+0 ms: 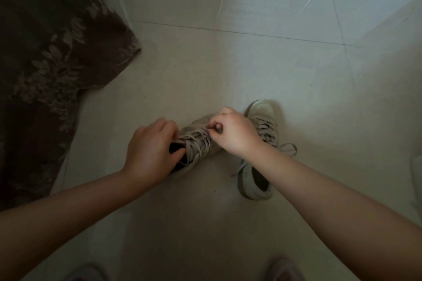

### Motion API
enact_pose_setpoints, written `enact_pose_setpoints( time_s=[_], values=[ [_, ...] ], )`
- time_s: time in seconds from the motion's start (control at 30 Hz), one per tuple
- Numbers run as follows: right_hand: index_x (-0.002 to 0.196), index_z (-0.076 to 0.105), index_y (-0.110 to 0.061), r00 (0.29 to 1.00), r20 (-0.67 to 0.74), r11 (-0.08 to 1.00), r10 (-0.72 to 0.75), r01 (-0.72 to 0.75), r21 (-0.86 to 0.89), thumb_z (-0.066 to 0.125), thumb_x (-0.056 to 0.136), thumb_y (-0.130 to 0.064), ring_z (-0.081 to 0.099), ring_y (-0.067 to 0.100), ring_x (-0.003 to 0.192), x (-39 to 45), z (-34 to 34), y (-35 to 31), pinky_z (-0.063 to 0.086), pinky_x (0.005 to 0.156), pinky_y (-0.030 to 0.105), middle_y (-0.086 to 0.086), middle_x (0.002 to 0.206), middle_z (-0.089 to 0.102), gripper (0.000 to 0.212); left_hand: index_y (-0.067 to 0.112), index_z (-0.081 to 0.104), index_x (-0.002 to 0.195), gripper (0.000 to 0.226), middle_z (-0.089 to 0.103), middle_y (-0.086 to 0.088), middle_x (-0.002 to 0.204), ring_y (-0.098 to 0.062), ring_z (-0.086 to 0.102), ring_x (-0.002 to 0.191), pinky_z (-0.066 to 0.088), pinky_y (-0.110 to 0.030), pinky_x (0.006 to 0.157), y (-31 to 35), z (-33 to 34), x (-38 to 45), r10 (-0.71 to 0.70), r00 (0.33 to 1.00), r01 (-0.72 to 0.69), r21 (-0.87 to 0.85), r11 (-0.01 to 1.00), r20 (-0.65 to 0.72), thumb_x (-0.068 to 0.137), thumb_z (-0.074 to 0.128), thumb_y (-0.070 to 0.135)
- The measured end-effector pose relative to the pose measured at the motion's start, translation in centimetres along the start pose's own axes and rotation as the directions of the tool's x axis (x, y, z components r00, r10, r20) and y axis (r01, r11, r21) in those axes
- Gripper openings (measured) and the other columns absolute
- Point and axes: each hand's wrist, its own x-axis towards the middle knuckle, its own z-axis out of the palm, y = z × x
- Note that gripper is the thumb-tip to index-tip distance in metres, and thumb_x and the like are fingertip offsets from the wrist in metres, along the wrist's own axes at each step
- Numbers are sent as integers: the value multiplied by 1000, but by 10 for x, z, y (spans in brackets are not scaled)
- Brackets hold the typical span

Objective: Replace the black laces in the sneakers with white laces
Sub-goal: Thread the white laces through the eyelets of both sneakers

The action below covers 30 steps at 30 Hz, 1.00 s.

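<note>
Setting: dim light; pale tiled floor [228, 64], seen from above.
Near sneaker: light-coloured sneaker [201, 125] lies on the floor between both hands, toe pointing away and to the right, opening toward the left hand.
Its laces: pale laces [194, 141] criss-cross the tongue, slack; colour hard to judge in this light.
Left hand: left hand [148, 150] grips the collar end of the near sneaker; thumb curled into the dark opening, fingers [167, 126] bent over the far side.
Right hand: right hand [233, 132] sits over the toe end of the lacing, thumb and forefinger pinching a lace strand, other fingers curled in.
Second sneaker: second sneaker [255, 180] stands on the floor just right of the first, partly under the right forearm; laced, loose loop trailing right.
Left edge: dark leaf-patterned cloth [52, 52] spread on the floor, well apart from the shoes.
</note>
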Motion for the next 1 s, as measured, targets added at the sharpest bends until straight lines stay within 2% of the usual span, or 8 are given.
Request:
enact_pose_setpoints(
  time_s=[0.07, 0.2, 0.23, 0.3, 0.37, 0.57, 0.77, 1.0],
  values=[
    [95, 71, -11, 996, 6, 990, -86, 86, -109, 57, 89, -23, 56, 21, 90, 0, 2, -3, 48, 72, 34, 4, 96, 56, 19, 21, 55, 63, 30, 53, 7, 60, -20, 53, 62, 32, -28, 54, 3, -4, -10, -220, 969, 231, -98, 968, 112, 83, 63, 42],
    [91, 67, -6, 992, -14, 968, -125, 119, -220, 55, 89, -20, 55, 26, 91, 2, 5, -6, 40, 67, 33, 9, 96, 55, 19, 13, 62, 72, 39, 63, -3, 67, -25, 60, 68, 37, -27, 55, 27, -5, -13, -253, 911, 360, -329, 873, 326, 95, 46, 39],
    [90, 66, -5, 993, -4, 970, -117, 113, -214, 56, 88, -20, 55, 28, 91, 2, 6, -6, 41, 68, 34, 10, 96, 55, 18, 14, 64, 82, 34, 66, -5, 76, -24, 61, 70, 37, -24, 53, 34, -8, -8, -330, 840, 519, -457, 723, 431, 97, 45, 37],
    [88, 65, -5, 994, 41, 983, -100, 105, -151, 61, 85, -18, 56, 30, 88, 3, 7, -5, 45, 71, 36, 11, 95, 53, 14, 20, 59, 102, 23, 62, -2, 86, -14, 56, 63, 31, -18, 42, 40, -12, 5, -388, 587, 806, -557, 200, 710, 98, 45, 37],
    [87, 64, -6, 997, 71, 999, -42, 42, -6, 62, 85, -20, 55, 25, 84, 3, 6, -4, 44, 74, 34, 8, 94, 51, 14, 19, 53, 101, 19, 52, 0, 75, -7, 48, 49, 21, -13, 34, 36, -10, 13, -383, 449, 855, -513, -78, 807, 97, 48, 37],
    [91, 60, 0, 963, 229, 908, 145, -221, 356, 47, 96, -21, 48, 13, 69, -2, -9, -2, 37, 62, 26, 3, 76, 51, 25, 22, 44, 71, 28, 41, 6, 59, -5, 31, 41, 12, -10, 34, 31, -8, 18, -423, 446, 855, -516, -61, 789, 96, 50, 34],
    [92, 63, -14, 984, 100, 911, 146, -173, 373, 56, 92, -19, 58, 12, 82, -5, -8, 7, 44, 71, 12, -3, 90, 57, 8, 19, 46, 67, 31, 43, 4, 52, -4, 34, 29, 14, -9, 32, 25, -7, 20, -366, 383, 841, -484, -241, 848, 98, 47, 25],
    [79, 69, -16, 989, 10, 960, 147, -145, 241, 67, 84, -22, 52, 6, 60, -31, 7, 4, 43, 62, 21, -9, 66, 58, 8, 20, 49, 76, 21, 48, 2, 58, 0, 45, 29, 15, -9, 27, 41, -5, 18, -359, 424, 837, -511, -194, 831, 97, 50, 18]
  ],
)
